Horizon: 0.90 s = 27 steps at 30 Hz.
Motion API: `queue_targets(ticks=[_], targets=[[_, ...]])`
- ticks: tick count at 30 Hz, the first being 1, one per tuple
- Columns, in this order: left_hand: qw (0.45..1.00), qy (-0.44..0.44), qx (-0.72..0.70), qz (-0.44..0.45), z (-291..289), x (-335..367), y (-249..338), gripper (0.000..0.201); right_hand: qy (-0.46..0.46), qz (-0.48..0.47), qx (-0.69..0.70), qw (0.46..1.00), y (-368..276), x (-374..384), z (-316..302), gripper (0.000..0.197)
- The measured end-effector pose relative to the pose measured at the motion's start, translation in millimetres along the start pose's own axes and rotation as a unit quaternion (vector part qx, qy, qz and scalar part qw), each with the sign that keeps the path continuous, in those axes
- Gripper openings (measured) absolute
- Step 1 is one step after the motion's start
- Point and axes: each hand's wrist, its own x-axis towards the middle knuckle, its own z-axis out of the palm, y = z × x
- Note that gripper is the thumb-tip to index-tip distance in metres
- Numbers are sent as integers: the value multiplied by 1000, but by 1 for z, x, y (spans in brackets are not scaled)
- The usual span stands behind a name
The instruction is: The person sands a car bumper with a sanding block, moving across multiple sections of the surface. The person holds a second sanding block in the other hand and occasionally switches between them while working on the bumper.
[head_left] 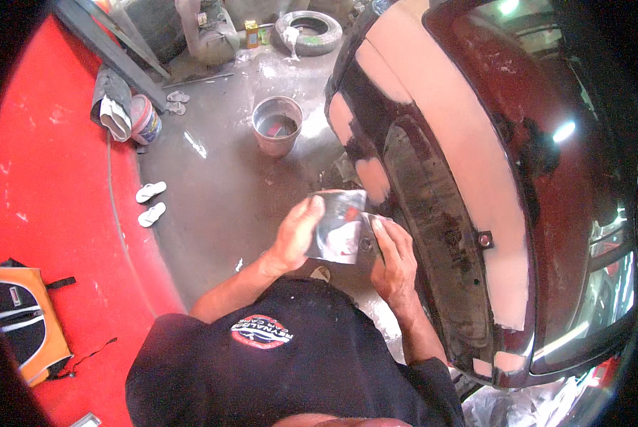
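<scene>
In front of my chest, my left hand (295, 233) grips a dark, glossy rectangular sheet (338, 226) by its left edge, thumb on top. The sheet has a pale patch and a small red spot; its exact kind is unclear. Close against its right edge, my right hand (396, 260) is closed around a small dark flat piece (367, 240), mostly hidden by the fingers. Just right of that hand stands the dark car's rear (433, 178), with broad pinkish, matte patches (468, 135) on its panels.
A bucket (277, 142) with dark liquid stands on the wet grey floor ahead. Farther off lie a tyre (308, 48) and a yellow container (251, 34). White flip-flops (150, 203), a paint tub (145, 121) and an orange-black backpack (38, 320) are along the red left side.
</scene>
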Motion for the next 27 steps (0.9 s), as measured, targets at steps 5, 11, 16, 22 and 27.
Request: queue_targets(ticks=[5,11,16,22,27], targets=[[945,50,299,120,8,-1,-19,38,-150,-12,62,987,-15,2,4,67],[974,146,80,151,12,20,-36,26,-192,-34,95,976,2,-2,-34,65],[988,144,-23,48,15,26,-43,32,-102,-79,120,984,0,-16,-31,66],[980,140,-104,-91,12,18,-32,31,-4,22,-7,1000,30,-12,0,63],[985,117,99,77,24,29,-38,32,-166,-13,26,986,19,-12,-22,54]])
